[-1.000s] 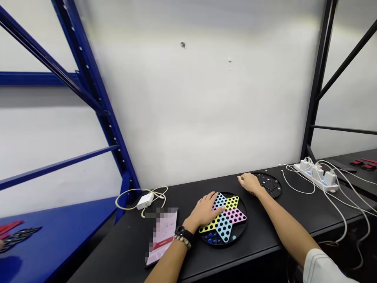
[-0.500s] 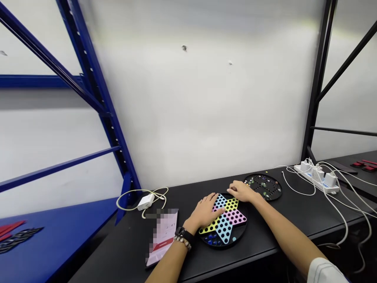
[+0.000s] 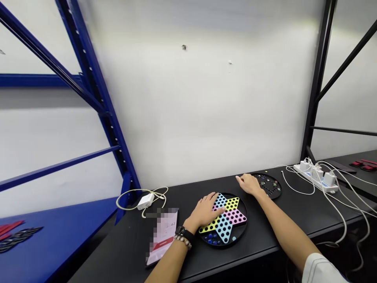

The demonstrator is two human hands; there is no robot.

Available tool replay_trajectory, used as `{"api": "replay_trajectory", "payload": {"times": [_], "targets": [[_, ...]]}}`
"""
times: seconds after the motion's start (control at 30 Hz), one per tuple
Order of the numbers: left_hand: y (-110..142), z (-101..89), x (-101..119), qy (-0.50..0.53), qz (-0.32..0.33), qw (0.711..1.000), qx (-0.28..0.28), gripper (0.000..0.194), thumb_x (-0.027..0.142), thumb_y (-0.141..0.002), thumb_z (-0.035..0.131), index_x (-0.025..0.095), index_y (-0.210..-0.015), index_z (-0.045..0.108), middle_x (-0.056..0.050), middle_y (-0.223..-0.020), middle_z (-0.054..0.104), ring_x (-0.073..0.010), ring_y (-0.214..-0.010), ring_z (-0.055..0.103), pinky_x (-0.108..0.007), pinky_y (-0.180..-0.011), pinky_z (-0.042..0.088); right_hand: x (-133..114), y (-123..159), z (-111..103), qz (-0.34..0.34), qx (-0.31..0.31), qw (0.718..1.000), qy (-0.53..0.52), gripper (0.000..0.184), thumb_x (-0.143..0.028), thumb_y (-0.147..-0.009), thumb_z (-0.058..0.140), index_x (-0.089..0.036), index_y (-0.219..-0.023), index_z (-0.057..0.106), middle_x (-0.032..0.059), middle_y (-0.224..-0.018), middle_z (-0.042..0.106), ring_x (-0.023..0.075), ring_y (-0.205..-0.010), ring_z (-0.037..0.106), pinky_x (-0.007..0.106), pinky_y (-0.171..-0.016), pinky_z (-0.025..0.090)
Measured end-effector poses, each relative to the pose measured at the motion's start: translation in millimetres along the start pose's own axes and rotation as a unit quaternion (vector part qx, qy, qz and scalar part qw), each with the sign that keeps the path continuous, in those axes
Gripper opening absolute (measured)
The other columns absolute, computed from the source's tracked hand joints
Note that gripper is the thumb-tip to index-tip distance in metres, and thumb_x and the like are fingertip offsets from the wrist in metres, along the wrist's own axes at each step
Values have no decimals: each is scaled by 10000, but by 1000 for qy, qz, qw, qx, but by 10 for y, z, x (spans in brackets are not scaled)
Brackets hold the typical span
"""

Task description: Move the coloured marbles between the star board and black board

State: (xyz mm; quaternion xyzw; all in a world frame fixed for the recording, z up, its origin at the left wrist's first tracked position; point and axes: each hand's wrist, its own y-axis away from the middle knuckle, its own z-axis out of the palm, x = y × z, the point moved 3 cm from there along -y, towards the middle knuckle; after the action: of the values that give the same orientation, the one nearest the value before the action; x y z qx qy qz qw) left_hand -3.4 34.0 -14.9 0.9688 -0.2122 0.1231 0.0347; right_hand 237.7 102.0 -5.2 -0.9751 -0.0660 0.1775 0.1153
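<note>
My left hand [image 3: 206, 212] lies flat with fingers spread on the left part of a Chinese checkers board [image 3: 224, 228]. The board has a star with blue, yellow and pink points full of dark holes, inside a round black rim. Dark blue marbles [image 3: 212, 239] sit in the rim's front left pocket. My right hand [image 3: 247, 184] is over the left side of a second round black tray [image 3: 272, 192]. Its thumb side points left; the other fingers are bent down and hidden, so I cannot see whether they hold anything. Several marbles [image 3: 275, 184] lie in that tray.
Left of the board lies a tablet [image 3: 165, 239], partly blurred out. Behind it is a white charger [image 3: 145, 201] with a coiled cable. A white power strip [image 3: 316, 177] with plugs and trailing cables stands at the right. A blue rack post [image 3: 103, 98] rises at the left.
My right hand has moved right, from the star board's far edge to the second tray, covering its left part. My left hand has stayed on the board.
</note>
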Motion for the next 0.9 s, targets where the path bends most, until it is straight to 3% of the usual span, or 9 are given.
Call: {"api": "replay_trajectory", "payload": {"times": [0.13, 0.23, 0.33, 0.47, 0.63, 0.77, 0.9], "targets": [[45, -114, 87, -22, -18, 998, 49, 791, 751, -804, 407, 219, -1386, 471, -131, -1415, 468, -335, -1306, 426, -469, -1072, 346, 408, -36, -109, 68, 9, 997, 30, 594, -513, -994, 243, -178, -868, 717, 147, -1021, 680, 280, -1013, 589, 366, -849, 377], [67, -189, 135, -46, -37, 995, 82, 669, 734, -785, 444, 231, -1198, 596, -117, -1235, 572, -325, -1170, 509, -463, -972, 414, 502, -45, -109, 85, 24, 996, -1, 578, -472, -1005, 205, -182, -947, 702, 144, -1131, 653, 287, -1100, 535, 413, -919, 356], [51, -195, 140, -37, -24, 997, 57, 603, 680, -818, 435, 248, -1206, 599, -102, -1233, 584, -316, -1163, 508, -488, -995, 395, 331, -36, -19, 31, -1, 997, -68, 516, -439, -1009, 210, -216, -1000, 676, 89, -1135, 654, 240, -1092, 530, 392, -936, 363], [-7, -136, 64, -3, 3, 1000, 6, 591, 603, -844, 453, 317, -1358, 509, -62, -1437, 463, -322, -1327, 382, -536, -1110, 275, -115, 48, 149, -102, -41, 987, -116, 355, -427, -971, 374, -263, -1098, 662, 40, -1195, 641, 221, -1107, 512, 393, -964, 354], [-39, -74, -7, 18, 24, 999, -33, 545, 450, -905, 391, 358, -1442, 394, -12, -1548, 337, -300, -1415, 275, -542, -1155, 198, -506, 163, 282, -226, -71, 969, -65, 303, -347, -936, 448, -282, -1075, 710, 40, -1305, 596, 245, -1123, 487, 414, -958, 344], [-22, -135, -28, 8, -16, 1000, 21, 623, 510, -871, 447, 296, -1453, 383, -56, -1552, 316, -304, -1417, 267, -527, -1162, 196, -527, 147, 242, -223, -41, 973, -33, 259, -292, -894, 489, -223, -897, 740, 56, -1181, 647, 229, -1043, 515, 363, -911, 367], [-2, -180, -53, -7, -48, 997, 62, 643, 532, -840, 484, 268, -1423, 422, -88, -1484, 408, -311, -1358, 347, -524, -1121, 260, -403, 99, 216, -186, -43, 976, -107, 295, -215, -864, 466, -180, -664, 681, 47, -1009, 672, 178, -938, 563, 277, -857, 397]]}}
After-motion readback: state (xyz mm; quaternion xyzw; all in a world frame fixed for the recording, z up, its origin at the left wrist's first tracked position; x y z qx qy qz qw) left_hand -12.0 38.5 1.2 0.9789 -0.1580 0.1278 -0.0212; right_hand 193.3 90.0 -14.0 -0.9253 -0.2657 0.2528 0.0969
